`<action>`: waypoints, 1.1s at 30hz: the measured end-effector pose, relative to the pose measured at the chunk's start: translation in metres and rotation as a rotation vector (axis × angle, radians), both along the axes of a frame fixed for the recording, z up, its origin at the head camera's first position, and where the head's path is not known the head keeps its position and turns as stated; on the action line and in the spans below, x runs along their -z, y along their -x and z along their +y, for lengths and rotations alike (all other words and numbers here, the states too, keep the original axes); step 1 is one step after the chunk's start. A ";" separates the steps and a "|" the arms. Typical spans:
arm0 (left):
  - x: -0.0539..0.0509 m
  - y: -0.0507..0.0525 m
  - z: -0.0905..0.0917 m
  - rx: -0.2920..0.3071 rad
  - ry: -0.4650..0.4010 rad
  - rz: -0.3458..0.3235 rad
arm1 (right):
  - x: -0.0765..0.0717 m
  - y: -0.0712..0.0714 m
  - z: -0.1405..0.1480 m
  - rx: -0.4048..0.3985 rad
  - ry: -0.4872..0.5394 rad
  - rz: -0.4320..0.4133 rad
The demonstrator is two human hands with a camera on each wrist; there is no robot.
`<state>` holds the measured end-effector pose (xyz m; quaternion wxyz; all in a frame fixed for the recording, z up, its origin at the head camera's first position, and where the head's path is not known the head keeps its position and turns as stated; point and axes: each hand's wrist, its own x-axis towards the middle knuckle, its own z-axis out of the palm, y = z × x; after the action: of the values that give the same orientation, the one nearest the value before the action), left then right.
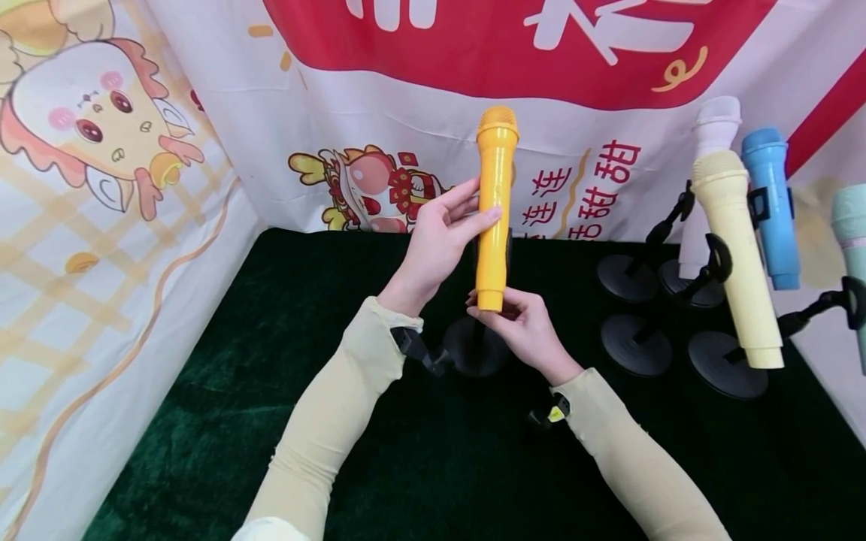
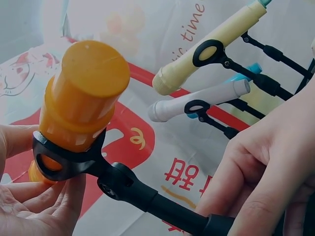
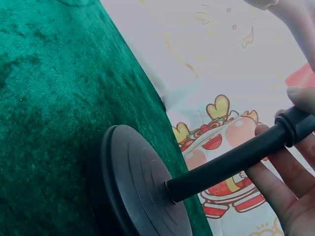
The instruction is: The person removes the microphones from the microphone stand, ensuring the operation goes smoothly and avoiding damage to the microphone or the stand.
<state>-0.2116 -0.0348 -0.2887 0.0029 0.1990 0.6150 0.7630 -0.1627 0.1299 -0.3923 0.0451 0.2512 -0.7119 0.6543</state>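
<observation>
This looks like a decorated booth or display corner: white cloth hangings (image 1: 433, 120) printed with cartoons (image 1: 101, 124) and red lettering (image 1: 609, 176) border a dark green velvet-covered table (image 1: 223, 421), where a glossy yellow plastic microphone (image 1: 497, 176) and four pastel plastic microphones (image 1: 739, 255) sit in black round-based stands (image 1: 636, 347).

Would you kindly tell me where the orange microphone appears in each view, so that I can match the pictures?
Head: the orange microphone is just right of centre, mostly in the upper half.
Left wrist: the orange microphone is on the left, its flat end toward the camera.
Right wrist: not in it.
Shared landmark: the black stand, partly visible in all three.
</observation>
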 end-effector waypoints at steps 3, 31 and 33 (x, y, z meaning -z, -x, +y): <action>-0.001 0.002 0.000 0.000 0.002 -0.008 | 0.000 0.000 0.000 0.005 -0.001 -0.005; -0.007 0.013 0.001 0.003 -0.005 -0.026 | 0.028 0.015 0.004 0.022 -0.021 0.041; -0.006 0.014 0.001 0.002 -0.007 -0.026 | 0.027 0.015 0.004 0.029 -0.026 0.030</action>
<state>-0.2260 -0.0336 -0.2823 0.0110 0.1896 0.6119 0.7678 -0.1774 0.1340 -0.4193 0.0621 0.2513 -0.7231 0.6404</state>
